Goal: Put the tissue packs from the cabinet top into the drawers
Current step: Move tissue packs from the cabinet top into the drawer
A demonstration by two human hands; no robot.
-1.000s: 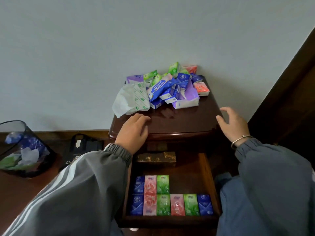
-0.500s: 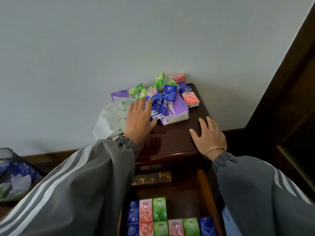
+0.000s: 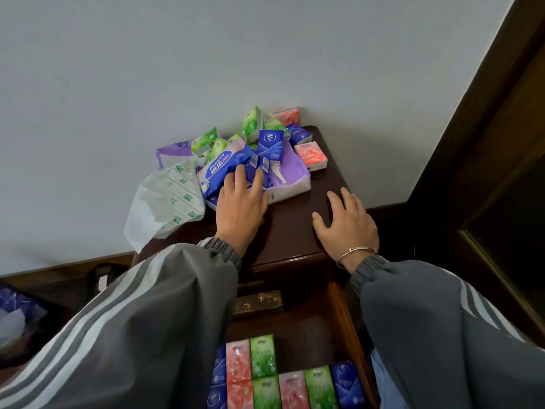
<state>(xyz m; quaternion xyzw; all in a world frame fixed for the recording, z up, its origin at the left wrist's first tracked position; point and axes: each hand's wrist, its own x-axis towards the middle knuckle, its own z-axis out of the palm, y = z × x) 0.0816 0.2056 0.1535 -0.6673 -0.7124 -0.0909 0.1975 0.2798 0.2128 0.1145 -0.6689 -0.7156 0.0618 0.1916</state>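
**Left hand on the pile, nothing gripped yet**

The left hand is the nearer one. It lies on the front edge of the tissue pack pile at the back of the cabinet top, against the wall. Its fingers are spread and fairly straight, with the tips laid over the long blue pack and the small blue packs beside it. They are not wrapped round anything.

The long pack's axis runs from lower left to upper right, slanting across the fingers, and the pile continues away from the fingertips toward the wall.

The right hand rests flat on bare wood, fingers loosely spread and holding nothing, clear of the pile. The pink pack is the closest pack to it.

The drawer is open below the wrists, with its front rows already filled. The likely next move is to curl the left fingers over a blue pack and bring it back and down.
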